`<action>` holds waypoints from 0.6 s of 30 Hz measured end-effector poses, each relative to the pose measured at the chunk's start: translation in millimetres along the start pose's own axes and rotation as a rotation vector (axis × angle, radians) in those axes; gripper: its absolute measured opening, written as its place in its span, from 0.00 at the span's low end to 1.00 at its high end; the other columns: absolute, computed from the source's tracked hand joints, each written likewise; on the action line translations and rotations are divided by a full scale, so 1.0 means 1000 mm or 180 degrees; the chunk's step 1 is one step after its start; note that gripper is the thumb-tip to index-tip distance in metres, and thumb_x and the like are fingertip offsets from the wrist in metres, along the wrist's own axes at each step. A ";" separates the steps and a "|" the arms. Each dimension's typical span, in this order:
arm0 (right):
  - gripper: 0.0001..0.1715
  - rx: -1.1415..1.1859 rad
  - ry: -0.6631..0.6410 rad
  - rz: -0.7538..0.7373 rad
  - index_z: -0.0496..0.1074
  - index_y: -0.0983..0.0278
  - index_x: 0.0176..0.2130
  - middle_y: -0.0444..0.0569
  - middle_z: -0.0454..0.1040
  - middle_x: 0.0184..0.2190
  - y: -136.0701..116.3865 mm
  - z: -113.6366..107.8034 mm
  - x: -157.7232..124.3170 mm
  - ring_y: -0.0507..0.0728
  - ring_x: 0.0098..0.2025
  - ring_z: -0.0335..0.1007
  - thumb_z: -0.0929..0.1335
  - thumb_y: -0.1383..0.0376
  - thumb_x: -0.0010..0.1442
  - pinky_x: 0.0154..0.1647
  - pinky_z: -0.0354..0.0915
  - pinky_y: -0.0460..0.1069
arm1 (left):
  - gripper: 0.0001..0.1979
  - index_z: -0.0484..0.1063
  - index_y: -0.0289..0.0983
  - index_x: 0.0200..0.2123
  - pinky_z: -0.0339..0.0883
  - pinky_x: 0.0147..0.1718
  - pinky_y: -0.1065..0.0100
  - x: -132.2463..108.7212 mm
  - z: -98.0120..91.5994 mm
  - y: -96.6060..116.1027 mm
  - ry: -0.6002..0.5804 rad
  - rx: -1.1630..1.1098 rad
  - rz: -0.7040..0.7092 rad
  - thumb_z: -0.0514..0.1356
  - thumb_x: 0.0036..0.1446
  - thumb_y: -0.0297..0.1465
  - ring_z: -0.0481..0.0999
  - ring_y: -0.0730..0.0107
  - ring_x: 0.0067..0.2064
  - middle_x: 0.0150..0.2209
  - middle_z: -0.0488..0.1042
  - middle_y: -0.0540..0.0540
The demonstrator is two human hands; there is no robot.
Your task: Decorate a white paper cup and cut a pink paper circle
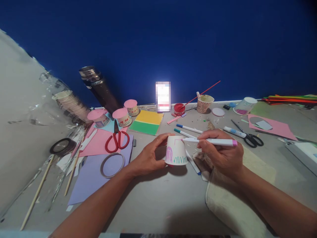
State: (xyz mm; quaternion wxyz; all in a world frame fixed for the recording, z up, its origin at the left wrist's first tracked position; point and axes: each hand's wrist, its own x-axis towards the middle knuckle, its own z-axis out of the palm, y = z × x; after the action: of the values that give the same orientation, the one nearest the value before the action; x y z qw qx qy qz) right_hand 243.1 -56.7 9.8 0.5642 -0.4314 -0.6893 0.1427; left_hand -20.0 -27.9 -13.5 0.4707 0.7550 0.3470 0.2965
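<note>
An upturned white paper cup (pixel 176 151) stands on the grey table (pixel 160 198), with pink and green marks drawn on its side. My left hand (pixel 148 155) is closed round the cup's left side and steadies it. My right hand (pixel 220 152) grips a white marker with a pink cap (pixel 213 142). The marker lies level, and its tip touches the cup near the top edge, where a pink line shows.
Red scissors (pixel 117 140) lie on pink and lilac paper at left, beside a tape ring (pixel 112 165). Several pink-topped cups (pixel 122 117), a dark flask (pixel 99 87), a lit phone (pixel 162 96), loose markers (pixel 189 129), black scissors (pixel 249 135) and a cloth (pixel 230 201) lie around.
</note>
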 end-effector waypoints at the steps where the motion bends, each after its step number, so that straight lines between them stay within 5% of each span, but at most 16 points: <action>1: 0.05 0.0019 -0.0008 -0.0002 0.80 0.60 0.35 0.45 0.84 0.29 0.000 0.000 0.000 0.54 0.24 0.77 0.73 0.66 0.65 0.27 0.73 0.48 | 0.41 0.64 0.46 0.71 0.59 0.74 0.47 0.000 0.000 0.000 0.0003 0.0012 -0.0009 0.70 0.54 0.26 0.67 0.51 0.73 0.73 0.67 0.40; 18: 0.04 0.0035 0.0003 -0.0146 0.80 0.60 0.37 0.43 0.84 0.30 0.003 0.000 -0.001 0.53 0.27 0.79 0.72 0.68 0.66 0.28 0.72 0.46 | 0.42 0.65 0.45 0.70 0.59 0.73 0.50 0.000 0.000 0.000 -0.0019 -0.0257 -0.0074 0.69 0.52 0.23 0.68 0.50 0.72 0.71 0.68 0.41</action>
State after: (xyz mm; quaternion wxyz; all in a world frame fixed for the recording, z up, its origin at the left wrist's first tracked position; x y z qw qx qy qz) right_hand 243.8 -55.8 7.1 0.5700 -0.4125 -0.6980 0.1333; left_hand -19.6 -27.7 -13.2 0.5052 0.7323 0.3421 0.3025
